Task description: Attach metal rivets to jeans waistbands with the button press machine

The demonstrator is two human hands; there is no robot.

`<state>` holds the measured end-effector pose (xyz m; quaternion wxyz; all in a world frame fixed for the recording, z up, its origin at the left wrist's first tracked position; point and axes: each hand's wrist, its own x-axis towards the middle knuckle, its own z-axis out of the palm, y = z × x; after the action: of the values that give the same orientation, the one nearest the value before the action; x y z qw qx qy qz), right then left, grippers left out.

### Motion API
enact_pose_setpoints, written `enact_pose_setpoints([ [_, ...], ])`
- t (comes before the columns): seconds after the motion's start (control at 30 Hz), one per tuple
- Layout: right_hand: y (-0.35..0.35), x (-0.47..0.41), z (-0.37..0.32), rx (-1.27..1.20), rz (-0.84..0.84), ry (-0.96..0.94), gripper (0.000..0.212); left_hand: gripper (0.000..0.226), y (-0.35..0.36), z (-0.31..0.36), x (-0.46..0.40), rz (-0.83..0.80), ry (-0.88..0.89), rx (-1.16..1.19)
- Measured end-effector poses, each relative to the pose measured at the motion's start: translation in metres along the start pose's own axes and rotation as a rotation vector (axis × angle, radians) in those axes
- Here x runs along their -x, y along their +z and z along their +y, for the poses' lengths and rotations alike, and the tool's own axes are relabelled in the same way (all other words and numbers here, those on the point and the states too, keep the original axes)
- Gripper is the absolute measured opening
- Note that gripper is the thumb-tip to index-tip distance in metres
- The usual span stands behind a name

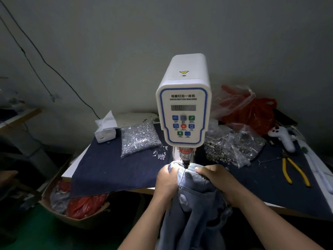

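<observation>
A white servo button machine [183,109] stands on the table, its press head [185,162] pointing down at the waistband of light blue jeans [196,199]. The waistband lies under the head, lit by the machine's lamp. My left hand [166,184] grips the waistband on the left of the head. On the right, my right hand [216,179] holds the waistband with the thumb on top. The jeans hang down off the table's front edge between my arms.
A clear bag of silver rivets [140,138] lies left of the machine, more bags of metal parts [232,148] to the right. Yellow-handled pliers [293,170], a white tissue pack [105,129], red plastic bags [252,110] and a dark cloth [111,168] share the table. A cardboard box [72,204] sits below left.
</observation>
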<state>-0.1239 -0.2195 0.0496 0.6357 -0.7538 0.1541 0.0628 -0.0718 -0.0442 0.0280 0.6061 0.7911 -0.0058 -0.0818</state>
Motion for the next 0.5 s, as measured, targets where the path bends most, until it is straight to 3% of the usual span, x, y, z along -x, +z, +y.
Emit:
enact_pose_setpoints([
  [0.23,-0.002,-0.010,0.012,0.096,0.045,-0.014,0.035,0.032,0.005,-0.016,-0.009,0.020,-0.024,-0.074],
  [0.4,-0.003,-0.011,0.014,-0.066,0.038,0.014,0.030,0.035,0.005,-0.014,-0.017,0.026,-0.010,-0.134],
  [0.5,-0.004,-0.010,0.012,-0.141,0.027,0.054,0.043,0.039,0.005,-0.015,-0.020,0.019,-0.003,-0.152],
])
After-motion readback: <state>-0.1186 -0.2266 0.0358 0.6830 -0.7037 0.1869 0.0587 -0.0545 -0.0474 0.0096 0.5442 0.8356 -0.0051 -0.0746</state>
